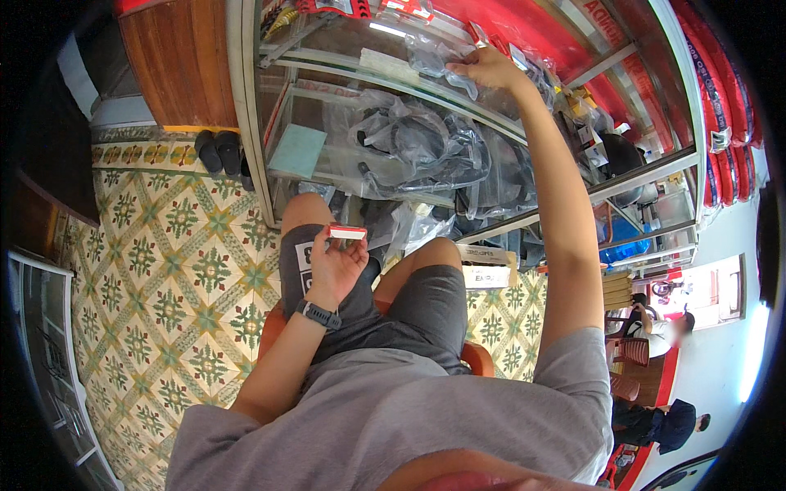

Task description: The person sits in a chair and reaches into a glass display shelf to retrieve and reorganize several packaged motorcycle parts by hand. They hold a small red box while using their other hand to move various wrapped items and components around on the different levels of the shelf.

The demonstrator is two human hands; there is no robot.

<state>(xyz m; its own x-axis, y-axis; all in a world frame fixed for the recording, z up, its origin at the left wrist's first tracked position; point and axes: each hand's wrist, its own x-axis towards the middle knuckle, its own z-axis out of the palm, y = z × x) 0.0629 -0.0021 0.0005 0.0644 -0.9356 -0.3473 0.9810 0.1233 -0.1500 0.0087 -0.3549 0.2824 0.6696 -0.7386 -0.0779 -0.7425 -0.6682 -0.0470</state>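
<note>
My left hand (337, 266), with a dark watch on its wrist, is above my left thigh. Its fingers grip a small red and white box (348, 233). My right arm stretches up into a glass display cabinet (483, 123). On its upper shelf, my right hand (490, 70) has its fingers closed at the edge of a clear plastic bag (434, 57); the bag's contents are hard to make out. A small red and white packet (477, 34) lies just beyond that hand. Left of the bag is a whitish flat block (389, 64).
Below, a shelf carries black parts in clear plastic (417, 139) and a pale green box (298, 150). A cardboard box (487, 266) stands on the tiled floor by my right knee. Dark sandals (219, 152) lie near the cabinet's left post. Two people (667, 425) are at the far right.
</note>
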